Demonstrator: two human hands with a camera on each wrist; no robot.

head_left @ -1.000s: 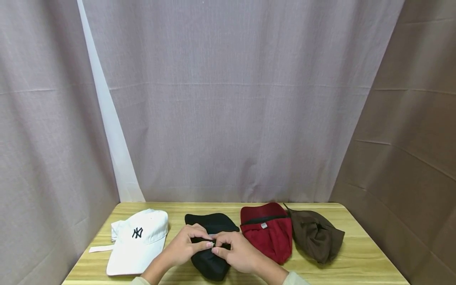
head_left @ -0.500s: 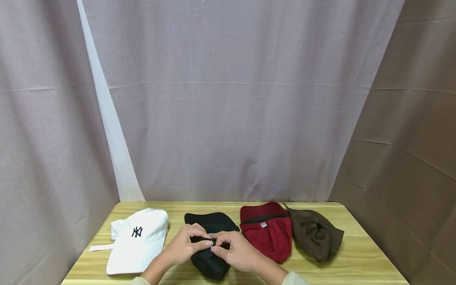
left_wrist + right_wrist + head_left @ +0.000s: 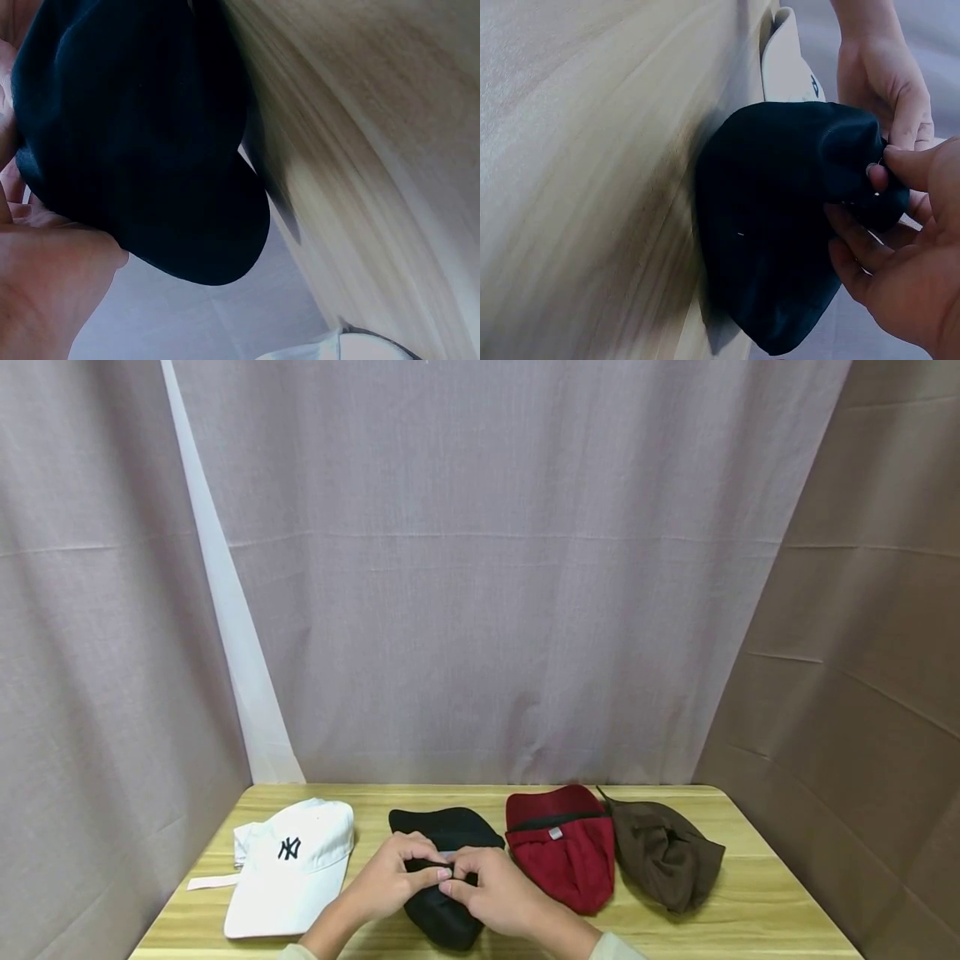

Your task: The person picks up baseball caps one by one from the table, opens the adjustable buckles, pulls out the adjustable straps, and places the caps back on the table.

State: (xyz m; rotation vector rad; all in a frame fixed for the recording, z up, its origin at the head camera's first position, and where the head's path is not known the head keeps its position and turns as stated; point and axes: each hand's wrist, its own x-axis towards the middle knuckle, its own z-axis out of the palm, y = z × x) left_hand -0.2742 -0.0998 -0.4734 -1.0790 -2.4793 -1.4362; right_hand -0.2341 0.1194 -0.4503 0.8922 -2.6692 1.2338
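A black cap [image 3: 442, 925] lies on the table with its brim toward the back. My left hand [image 3: 390, 875] pinches its near edge between thumb and fingers. From the other side my right hand [image 3: 497, 888] pinches the same edge, thumb tips almost meeting. In the right wrist view the crown of the cap [image 3: 765, 217] stands up from the wood, and the fingers of my right hand [image 3: 922, 255] curl around its rim. The left wrist view shows the rounded brim of the cap [image 3: 202, 232] beyond my left hand [image 3: 52, 277]. The spot between the thumbs is mostly covered.
On the left sits a white cap [image 3: 296, 868] with black letters and a loose strap. A dark red cap [image 3: 566, 860] lies right of the black one, touching a brown cloth hat [image 3: 663, 860]. Grey curtains [image 3: 480, 610] hang behind the wooden table [image 3: 750, 902].
Both hands stay at the black cap's edge, with only slight finger shifts. The small pale piece seen between the thumbs earlier is now hidden.
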